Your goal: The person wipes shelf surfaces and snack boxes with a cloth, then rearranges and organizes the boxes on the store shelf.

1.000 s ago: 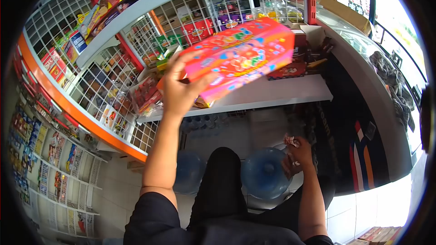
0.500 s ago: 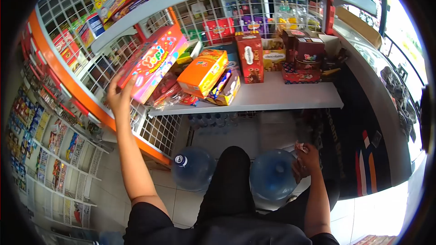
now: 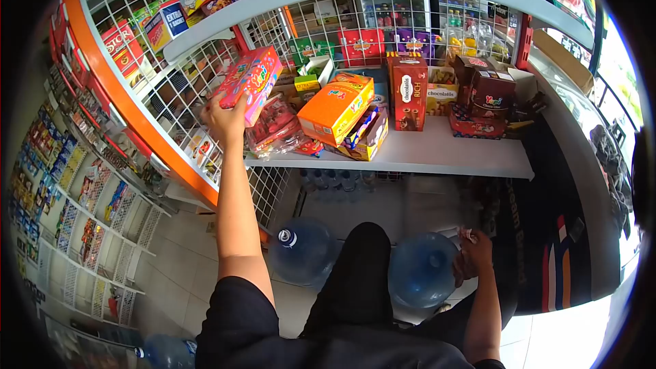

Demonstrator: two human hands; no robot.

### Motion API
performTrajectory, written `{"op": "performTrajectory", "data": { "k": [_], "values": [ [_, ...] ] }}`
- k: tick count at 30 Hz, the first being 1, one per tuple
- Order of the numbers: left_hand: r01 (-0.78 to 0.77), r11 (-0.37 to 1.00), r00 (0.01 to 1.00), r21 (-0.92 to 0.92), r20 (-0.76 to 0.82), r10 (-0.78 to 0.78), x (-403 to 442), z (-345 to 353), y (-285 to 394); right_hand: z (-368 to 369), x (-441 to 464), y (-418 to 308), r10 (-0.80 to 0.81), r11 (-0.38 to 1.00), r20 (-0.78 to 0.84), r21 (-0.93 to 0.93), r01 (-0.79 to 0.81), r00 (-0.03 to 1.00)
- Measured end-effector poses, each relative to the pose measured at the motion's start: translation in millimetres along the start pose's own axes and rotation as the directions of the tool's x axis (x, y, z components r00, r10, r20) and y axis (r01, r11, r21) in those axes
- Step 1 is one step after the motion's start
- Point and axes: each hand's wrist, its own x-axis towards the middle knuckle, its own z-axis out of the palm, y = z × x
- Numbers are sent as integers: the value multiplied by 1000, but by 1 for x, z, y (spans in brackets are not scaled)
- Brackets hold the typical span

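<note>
Left hand (image 3: 229, 121) grips a pink Yupi box (image 3: 258, 80) at the left end of a shelf (image 3: 444, 152)

Nearest, a black-clad knee (image 3: 359, 270) rises between two blue water jugs, the left jug (image 3: 304, 260) with its capped neck up. The right hand (image 3: 477, 254) is just beside the right jug (image 3: 418, 279), fingers curled around a small crumpled piece (image 3: 467, 235), too small to make out.

Farther on, the left arm is stretched out, the hand clasping the pink box's near end, thumb on one face. The box is tilted over a clear bag of red packets (image 3: 270, 130); whether they touch, I cannot tell.

To its right on the shelf, an orange Yupi box (image 3: 335, 111) leans askew on an open carton (image 3: 370, 138). Beyond are an upright Chocolatos box (image 3: 408, 96) and a brown Yupi box (image 3: 493, 90). Farthest, red (image 3: 362, 44) and purple cartons (image 3: 414, 42) show near the wire grid.
</note>
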Motion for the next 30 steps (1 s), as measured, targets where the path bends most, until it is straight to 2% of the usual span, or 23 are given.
{"op": "performTrajectory", "data": {
  "k": [3,4,5,6,7,8,9,10,11,12,13,15,16,18,19,20,21,23,27,29,30],
  "values": [
    [-28,997,998,67,49,24,-2,25,-4,-1,-4,-18,79,993,15,90,-80,997],
    [-10,993,998,121,66,2,-2,30,-1,-2,-6,-27,64,998,8,-7,-64,998],
    [-54,991,995,123,94,42,0,38,-5,-6,-8,-31,55,993,0,-106,-55,998],
    [-20,990,992,139,125,3,-1,40,2,-4,-7,-21,3,989,-37,-146,-8,999],
    [-81,976,982,202,184,44,1,40,6,1,-3,-9,-51,981,-71,-189,37,996],
    [-41,969,976,243,218,-13,5,52,1,1,-3,-9,-29,985,-78,-171,15,997],
    [-117,980,974,158,209,83,13,76,-24,1,-3,-11,-10,988,-80,-153,-2,997],
    [-153,977,973,149,194,123,14,81,-26,1,-3,-13,14,987,-100,-156,-30,995],
    [-131,989,968,71,224,112,15,83,-26,0,-2,-15,58,993,-54,-100,-63,997],
    [-161,987,971,32,182,152,20,102,-46,-1,-2,-14,93,995,-6,-44,-94,996],
    [-144,989,956,40,262,129,18,95,-42,-1,-3,-10,105,993,-19,-50,-106,994],
    [-140,987,945,-84,287,158,16,89,-43,0,0,-1,-85,992,-65,-96,78,994],
    [-136,986,944,-93,291,158,9,82,-34,1,2,5,-82,992,-73,-103,74,994],
    [-207,968,975,140,-52,216,-7,66,-6,2,4,12,-65,996,-19,-55,64,998],
    [-206,970,975,132,-56,214,-13,50,23,1,4,10,-69,996,-26,-58,67,997],
    [-363,931,926,-42,-127,355,-22,27,60,0,2,6,-45,996,-4,-76,44,999],
    [-512,836,854,-198,-222,470,-32,8,94,1,2,3,-21,995,21,-94,23,1000],
    [-618,639,784,-458,-296,545,-50,-4,153,2,6,2,-43,993,22,-112,46,999],
    [-675,366,593,-640,-175,786,-100,11,248,3,9,-8,-74,990,0,-117,73,997],
    [-575,274,520,-771,-86,849,-131,50,286,4,11,-16,-85,995,-25,-58,83,996],
    [-600,297,475,-743,-31,880,-145,68,302,2,12,-17,-92,996,-45,-1,92,995]
  ]
}}
